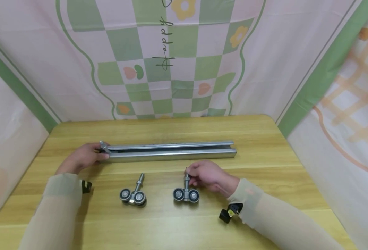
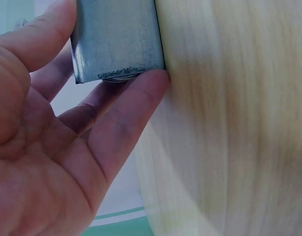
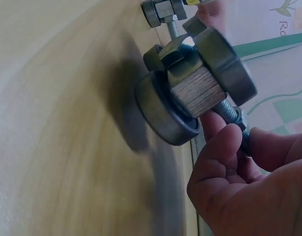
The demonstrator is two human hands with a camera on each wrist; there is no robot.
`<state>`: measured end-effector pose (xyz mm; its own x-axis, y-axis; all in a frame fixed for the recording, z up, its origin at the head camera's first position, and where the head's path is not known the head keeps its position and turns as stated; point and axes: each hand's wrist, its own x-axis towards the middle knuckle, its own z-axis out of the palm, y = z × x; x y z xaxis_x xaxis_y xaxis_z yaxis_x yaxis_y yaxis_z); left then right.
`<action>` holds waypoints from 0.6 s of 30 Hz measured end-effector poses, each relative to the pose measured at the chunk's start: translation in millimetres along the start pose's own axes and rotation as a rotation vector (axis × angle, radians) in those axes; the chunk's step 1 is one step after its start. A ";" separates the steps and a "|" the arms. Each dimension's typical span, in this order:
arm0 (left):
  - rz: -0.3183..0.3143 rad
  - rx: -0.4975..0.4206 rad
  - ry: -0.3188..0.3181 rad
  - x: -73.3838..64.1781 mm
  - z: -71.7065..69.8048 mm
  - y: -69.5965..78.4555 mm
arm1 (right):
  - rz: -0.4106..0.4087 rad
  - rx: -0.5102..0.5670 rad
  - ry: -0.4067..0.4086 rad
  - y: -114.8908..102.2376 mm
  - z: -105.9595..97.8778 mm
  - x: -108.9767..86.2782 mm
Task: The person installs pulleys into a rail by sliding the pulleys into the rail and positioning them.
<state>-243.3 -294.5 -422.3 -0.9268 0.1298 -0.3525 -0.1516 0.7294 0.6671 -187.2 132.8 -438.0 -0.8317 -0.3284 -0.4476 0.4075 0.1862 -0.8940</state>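
Note:
A slotted metal rail [image 1: 171,154] lies lengthwise across the table. My left hand [image 1: 85,156] grips its left end, thumb on the near side. A bolt with a nut [image 1: 104,147] stands up out of the slot there; in the left wrist view a rounded edge shows at the rail's end [image 2: 116,39], between the fingers. My right hand [image 1: 208,175] pinches the threaded bolt of a roller trolley [image 1: 186,194]. Its wheels point toward me, and in the right wrist view the trolley [image 3: 195,88] hangs over its shadow. A second roller trolley [image 1: 133,196] lies left of it.
The wooden table [image 1: 159,229] ends at a patterned curtain [image 1: 184,69] behind the rail. More curtain hangs along the left and right sides. Black wrist cameras [image 1: 230,212] sit on both sleeves, close over the tabletop.

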 end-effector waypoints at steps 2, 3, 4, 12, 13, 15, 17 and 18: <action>0.001 -0.006 -0.001 0.0 0.0 0.0 | -0.008 -0.017 0.012 -1.5 -0.8 -1.9; 0.002 -0.010 -0.001 0.0 -0.1 0.0 | -0.013 -0.029 0.019 -2.2 -1.3 -2.7; 0.005 -0.013 -0.002 -0.1 -0.3 0.1 | -0.022 -0.044 0.026 -2.8 -1.8 -3.5; 0.006 -0.017 -0.002 0.2 -0.5 1.1 | -0.103 -0.154 0.059 -6.2 -5.2 -11.4; 0.005 -0.016 -0.002 0.3 -0.5 1.0 | -0.115 -0.169 0.063 -6.8 -5.0 -12.6; 0.003 -0.009 -0.003 0.3 -0.5 1.2 | -0.140 -0.206 0.074 -8.0 -4.3 -15.1; 0.000 -0.003 -0.003 0.7 -0.4 0.8 | -0.169 -0.254 0.089 -9.6 -3.2 -17.6; -0.001 -0.002 -0.004 1.1 -0.5 0.4 | -0.183 -0.275 0.094 -10.4 -2.6 -18.8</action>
<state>-244.6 -294.4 -422.1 -0.9253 0.1314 -0.3557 -0.1534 0.7282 0.6680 -176.8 139.4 -420.2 -0.9180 -0.2950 -0.2653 0.1423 0.3793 -0.9143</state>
